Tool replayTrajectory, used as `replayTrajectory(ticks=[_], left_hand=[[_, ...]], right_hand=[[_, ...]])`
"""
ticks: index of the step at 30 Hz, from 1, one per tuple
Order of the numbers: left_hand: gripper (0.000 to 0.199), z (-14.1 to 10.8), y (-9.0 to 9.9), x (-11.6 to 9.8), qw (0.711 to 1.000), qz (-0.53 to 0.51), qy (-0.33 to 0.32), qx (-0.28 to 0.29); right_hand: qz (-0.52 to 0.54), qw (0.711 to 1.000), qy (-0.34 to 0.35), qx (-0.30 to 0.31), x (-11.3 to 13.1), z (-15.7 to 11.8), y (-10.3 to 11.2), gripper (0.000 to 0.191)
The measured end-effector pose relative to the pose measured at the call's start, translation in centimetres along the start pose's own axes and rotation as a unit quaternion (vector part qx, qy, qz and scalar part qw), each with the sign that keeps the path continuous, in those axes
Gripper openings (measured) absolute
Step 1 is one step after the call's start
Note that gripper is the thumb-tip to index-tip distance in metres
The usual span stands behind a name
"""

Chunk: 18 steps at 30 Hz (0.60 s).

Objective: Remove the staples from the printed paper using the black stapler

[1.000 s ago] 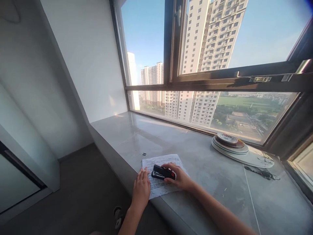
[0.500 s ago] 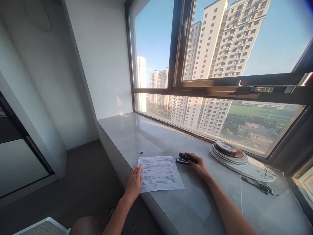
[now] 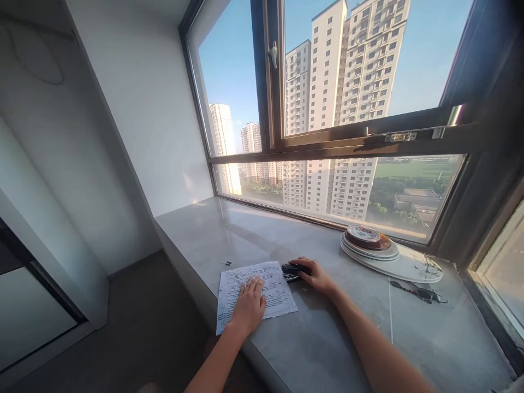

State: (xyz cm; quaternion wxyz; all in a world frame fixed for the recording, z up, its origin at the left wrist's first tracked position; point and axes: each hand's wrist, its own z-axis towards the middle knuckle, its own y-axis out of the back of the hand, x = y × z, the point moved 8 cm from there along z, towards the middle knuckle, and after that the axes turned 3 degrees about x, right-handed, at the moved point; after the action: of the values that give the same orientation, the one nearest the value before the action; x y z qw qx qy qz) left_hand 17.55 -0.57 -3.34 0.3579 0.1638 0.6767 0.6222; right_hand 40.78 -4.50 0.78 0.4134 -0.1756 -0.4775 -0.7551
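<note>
Printed paper [image 3: 274, 278] lies on the grey window sill near its front edge. My left hand [image 3: 250, 305] rests flat on the sheet, fingers spread over the print. My right hand [image 3: 314, 274] is wrapped round a black stapler [image 3: 291, 269], whose front end meets the paper's right edge. Whether the sheet sits between the stapler's jaws cannot be made out. Two small dark pieces [image 3: 227, 263], perhaps staples, lie just beyond the paper's far left corner.
To the right, a stack of plates [image 3: 368, 245] stands on an oval white board [image 3: 421, 268]. Dark-handled scissors or a similar tool [image 3: 421, 293] lie in front of it. The window frame [image 3: 327, 153] runs along the back of the sill [image 3: 335, 338].
My left hand has moved from the paper's left edge onto its middle. The stapler in my right hand is now closer, at the paper's right edge. The head view has shifted.
</note>
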Motion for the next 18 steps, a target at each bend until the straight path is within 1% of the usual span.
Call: replayTrajectory(ticks=[2, 5, 9, 12, 18], left_hand=[[0.055, 0.3, -0.1, -0.1, 1.000, 0.014, 0.002, -0.005], [0.058, 0.3, 0.1, -0.6, 1.000, 0.018, -0.014, -0.017], [0.063, 0.0, 0.0, -1.4, 0.999, -0.017, -0.030, -0.026], [0.067, -0.2, 0.0, -1.5, 0.998, -0.022, -0.049, -0.026], [0.067, -0.2, 0.0, -1.5, 0.997, -0.007, -0.074, 0.000]], right_hand=[[-0.052, 0.998, 0.028, -0.001, 1.1, 0.3, -0.9, 0.041], [-0.121, 0.991, 0.049, 0.007, 2.3, 0.8, -2.7, 0.044], [-0.162, 0.985, 0.061, -0.005, 3.5, 1.5, -4.4, 0.042], [-0.178, 0.982, 0.058, -0.021, 3.8, 1.8, -5.0, 0.043], [-0.199, 0.978, 0.059, -0.011, 4.1, 1.8, -5.4, 0.050]])
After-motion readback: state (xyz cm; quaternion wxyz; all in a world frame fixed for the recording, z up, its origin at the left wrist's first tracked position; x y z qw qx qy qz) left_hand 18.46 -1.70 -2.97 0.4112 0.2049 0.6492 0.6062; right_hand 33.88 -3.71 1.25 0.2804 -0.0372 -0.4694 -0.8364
